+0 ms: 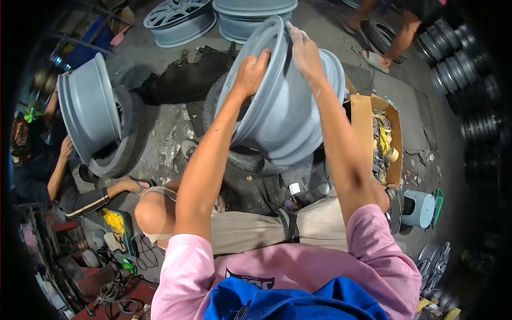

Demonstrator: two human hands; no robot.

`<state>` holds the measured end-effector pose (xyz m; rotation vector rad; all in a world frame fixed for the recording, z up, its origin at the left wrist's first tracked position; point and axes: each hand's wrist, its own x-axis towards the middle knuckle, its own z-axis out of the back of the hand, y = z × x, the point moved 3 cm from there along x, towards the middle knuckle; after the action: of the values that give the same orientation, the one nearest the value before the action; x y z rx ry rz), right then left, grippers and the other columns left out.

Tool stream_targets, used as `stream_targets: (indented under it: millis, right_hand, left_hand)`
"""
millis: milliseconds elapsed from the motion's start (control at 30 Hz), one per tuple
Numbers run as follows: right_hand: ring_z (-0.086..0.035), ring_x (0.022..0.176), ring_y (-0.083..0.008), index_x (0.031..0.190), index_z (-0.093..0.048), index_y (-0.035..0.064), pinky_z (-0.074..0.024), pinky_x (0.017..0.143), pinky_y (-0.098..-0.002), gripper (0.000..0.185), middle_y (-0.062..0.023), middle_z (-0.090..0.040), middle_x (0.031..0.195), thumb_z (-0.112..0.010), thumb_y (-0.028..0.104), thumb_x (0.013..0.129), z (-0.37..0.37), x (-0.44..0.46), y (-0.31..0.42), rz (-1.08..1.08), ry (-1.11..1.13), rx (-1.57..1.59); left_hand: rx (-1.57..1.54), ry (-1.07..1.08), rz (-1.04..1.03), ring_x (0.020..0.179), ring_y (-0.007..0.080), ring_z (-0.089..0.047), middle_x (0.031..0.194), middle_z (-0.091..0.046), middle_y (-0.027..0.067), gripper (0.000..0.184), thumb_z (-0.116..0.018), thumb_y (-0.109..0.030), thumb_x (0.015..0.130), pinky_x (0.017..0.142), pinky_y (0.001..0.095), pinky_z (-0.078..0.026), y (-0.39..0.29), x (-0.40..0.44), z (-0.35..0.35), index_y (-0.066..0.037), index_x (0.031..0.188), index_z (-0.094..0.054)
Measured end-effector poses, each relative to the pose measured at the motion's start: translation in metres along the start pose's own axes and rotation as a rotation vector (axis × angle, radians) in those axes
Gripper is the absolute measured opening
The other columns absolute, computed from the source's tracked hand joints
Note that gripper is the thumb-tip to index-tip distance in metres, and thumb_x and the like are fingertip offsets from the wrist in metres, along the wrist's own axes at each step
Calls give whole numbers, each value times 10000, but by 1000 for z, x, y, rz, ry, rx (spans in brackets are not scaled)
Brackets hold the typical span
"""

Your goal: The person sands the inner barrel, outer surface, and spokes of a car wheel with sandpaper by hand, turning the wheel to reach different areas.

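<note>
A grey wheel rim (293, 114) stands tilted in front of me, resting on a tyre (245, 160) that lies on the floor. My left hand (253, 73) is closed around the near lip of the rim, thumb uppermost. At the top of the same lip, my right hand (305, 53) presses its pale, dusty fingers against the barrel side. Whether a thin piece of something lies under those fingers, I cannot tell.
At left, another person's hand (66, 147) steadies a second grey rim (90, 104) on a tyre. A black dog (178, 80) lies beyond. More grey rims (181, 24) stand at the back. A cardboard box (362, 125), a stool (418, 208) and stacked dark rims (453, 72) are right.
</note>
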<state>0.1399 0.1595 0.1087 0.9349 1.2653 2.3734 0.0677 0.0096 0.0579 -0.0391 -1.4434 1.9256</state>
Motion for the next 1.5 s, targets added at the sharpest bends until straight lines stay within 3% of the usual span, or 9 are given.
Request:
stream_targets:
  millis: [67, 100, 400, 633, 900, 1200, 1233, 1267, 1500]
  right_hand:
    - [-566, 1322, -381, 1371, -634, 14, -419, 1116, -431, 436, -215, -632, 1377, -474, 303, 1086, -5, -42, 18, 202, -118, 81]
    - [-555, 1340, -377, 1374, -640, 25, -404, 1135, -462, 411, -192, -622, 1402, -489, 263, 1075, -8, -80, 23, 343, -200, -6]
    - [-534, 1357, -354, 1355, -665, 69, -389, 1138, -494, 377, -139, -604, 1438, -573, 194, 1012, 5, -135, 26, 576, -103, -330]
    - [-666, 1174, -338, 1307, -676, 12, -477, 1022, -362, 471, -208, -719, 1237, -466, 367, 1080, -12, 40, 0, -45, 41, 46]
    - [-452, 1467, -353, 1377, -654, 50, -311, 1218, -503, 370, -165, -579, 1487, -573, 138, 1027, -10, -146, 44, 613, 4, -91]
    - [-642, 1002, -222, 1253, -705, -27, -498, 916, -373, 560, -127, -744, 1089, -561, 461, 1017, -25, 81, -15, -232, 141, 80]
    - [-644, 1020, -219, 1248, -709, -22, -495, 930, -364, 545, -127, -748, 1105, -556, 450, 1022, -24, 78, -15, -233, 124, 1]
    - [-694, 1121, -374, 1267, -719, 65, -501, 973, -394, 461, -211, -754, 1101, -539, 425, 1042, -23, 57, -13, 23, 19, 117]
    - [-475, 1455, -294, 1330, -692, 120, -297, 1204, -573, 382, -82, -585, 1492, -663, 191, 956, -29, -199, 41, 648, 49, -266]
  left_hand:
    - [-14, -4, -65, 550, 210, -455, 599, -489, 127, 733, -444, -566, 1058, 576, 420, -380, 19, 3, -8, 73, 733, -595]
    - [1, 38, 51, 711, 504, -561, 698, -557, 325, 650, -407, -466, 1069, 714, 556, -403, 3, -1, -5, 74, 772, -613]
    - [49, 72, 52, 724, 500, -577, 728, -592, 305, 536, -386, -419, 1077, 700, 567, -402, -7, 0, 0, 17, 888, -634]
    - [51, 60, 14, 717, 505, -583, 702, -584, 309, 558, -391, -439, 1070, 714, 566, -409, -10, 0, 0, 40, 932, -642]
    - [133, 9, -304, 787, 472, -589, 851, -640, 264, 454, -497, -356, 1018, 730, 551, -445, 25, -7, -11, 50, 903, -665]
    - [-39, -1, 50, 661, 490, -536, 693, -544, 328, 655, -397, -442, 1065, 706, 530, -417, -9, -1, -1, 97, 738, -577]
    - [-59, 42, 71, 632, 329, -492, 645, -507, 202, 617, -403, -432, 1073, 669, 459, -410, -1, 0, -3, 75, 784, -603]
    - [-80, 80, 95, 602, 168, -449, 596, -471, 75, 581, -408, -422, 1081, 631, 387, -403, 8, 1, -4, 53, 830, -629]
    - [-557, 114, 348, 742, 193, -672, 800, -741, 112, 709, -383, -526, 1087, 751, 319, -515, 9, 6, 20, 34, 886, -769]
